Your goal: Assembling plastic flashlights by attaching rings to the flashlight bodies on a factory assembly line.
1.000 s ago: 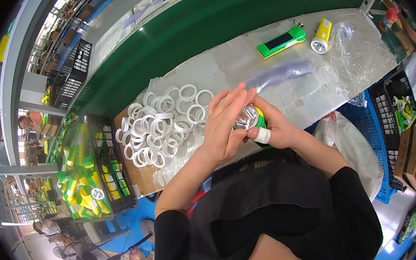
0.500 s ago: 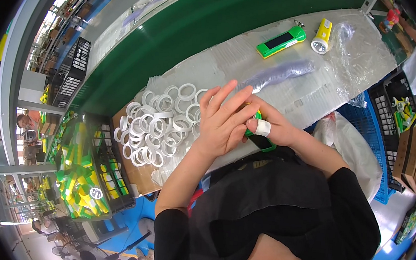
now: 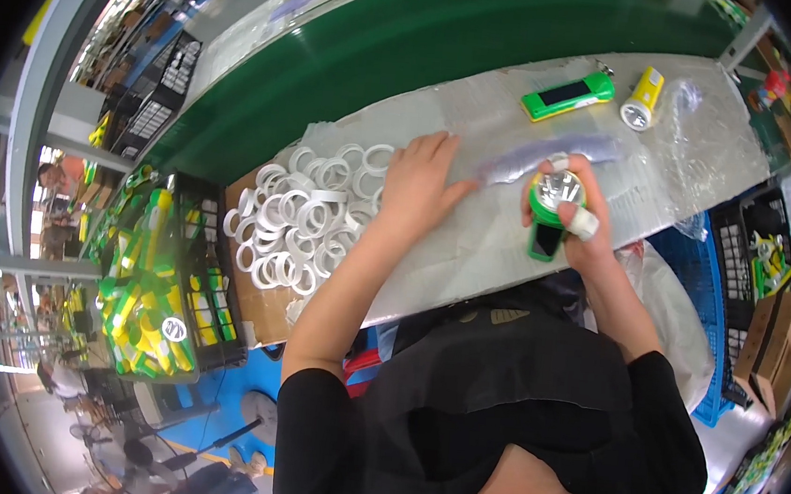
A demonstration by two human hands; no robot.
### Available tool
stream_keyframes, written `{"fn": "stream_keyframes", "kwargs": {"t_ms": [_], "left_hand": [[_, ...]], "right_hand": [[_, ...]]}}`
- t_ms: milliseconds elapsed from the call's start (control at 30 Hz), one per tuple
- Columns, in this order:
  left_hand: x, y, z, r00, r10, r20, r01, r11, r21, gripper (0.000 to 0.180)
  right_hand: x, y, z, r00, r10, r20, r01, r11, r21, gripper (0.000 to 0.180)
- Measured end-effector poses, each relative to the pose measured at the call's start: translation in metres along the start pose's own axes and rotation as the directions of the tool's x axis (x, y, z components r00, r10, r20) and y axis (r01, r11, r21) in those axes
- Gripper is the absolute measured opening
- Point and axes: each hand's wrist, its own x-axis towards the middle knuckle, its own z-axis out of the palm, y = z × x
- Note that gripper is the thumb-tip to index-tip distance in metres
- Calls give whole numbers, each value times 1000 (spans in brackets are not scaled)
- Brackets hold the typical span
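Note:
My right hand (image 3: 591,217) is closed around a green flashlight (image 3: 544,239), its shiny reflector end facing up; white tape wraps two of the fingers. My left hand (image 3: 423,184) reaches over the table with its fingers stretched out and the thumb apart, at the right edge of a heap of white plastic rings (image 3: 299,224). Whether its fingertips touch a ring is hidden. Behind the held flashlight lies a row of clear round discs (image 3: 535,158), nested together. Farther back rest a green flashlight with a dark panel (image 3: 569,97) and a yellow flashlight (image 3: 644,97).
Crumpled clear plastic film (image 3: 705,152) covers the table's right end. At left stands a black crate (image 3: 226,303) beside a heap of green and yellow flashlight parts (image 3: 141,309). A blue crate (image 3: 713,322) and a white sack (image 3: 663,308) are at right. A green partition (image 3: 412,56) borders the back.
My hands have come apart. The left has moved toward the rings and opened out; the right has moved rightward, holding the flashlight with its reflector now showing. The whole view has shifted slightly.

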Motion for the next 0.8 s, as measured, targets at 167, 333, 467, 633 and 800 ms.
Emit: {"fn": "stream_keyframes", "kwargs": {"t_ms": [167,333,467,633,800], "left_hand": [[1,-44,-39,983,-186,7,174,932,317,58],[-11,-79,-47,949,-253,187,207,950,235,49],[-9,-63,-54,914,-404,-21,370,855,-364,34],[-11,3,-60,931,-242,-274,-27,702,-711,30],[-13,23,-57,880,47,-472,-277,858,-432,36]], "right_hand": [[14,-3,9,998,-27,49,23,997,69,52],[40,18,42,982,-123,146,111,990,89,46],[48,33,48,982,-15,188,1,997,76,43],[54,39,55,985,-7,174,-7,997,79,36],[60,47,56,969,-123,214,128,992,-10,47]]}}
